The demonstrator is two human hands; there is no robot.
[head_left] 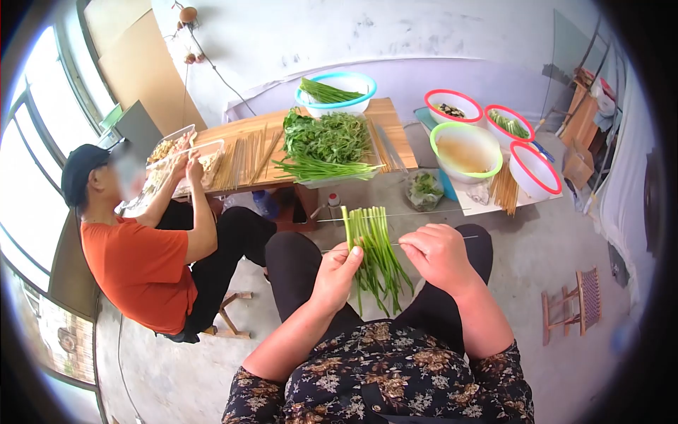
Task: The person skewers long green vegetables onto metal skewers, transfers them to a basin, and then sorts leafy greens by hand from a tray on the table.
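Chives [374, 254] — a flat row of green stalks — hang in front of the person's lap, threaded on two thin skewers [395, 215] that run across them, one near the cut tops, one lower down. The left hand [337, 274] sits at about nine o'clock of the bunch, fingers curled and pressed together, the thumb clamping the stalks at the lower skewer. The right hand [439, 256], at three o'clock, is closed with its fingertips pinching that same skewer, whose end pokes out past the knuckles. At twelve o'clock stands a wooden table [392, 113] with heaped greens [325, 138], loose bamboo sticks [244, 161] and a blue-rimmed bowl [336, 92]. At two o'clock are red- and green-rimmed bowls [466, 150]. At nine o'clock a co-worker in an orange shirt [138, 268] has both hands at a clear tray [185, 159].
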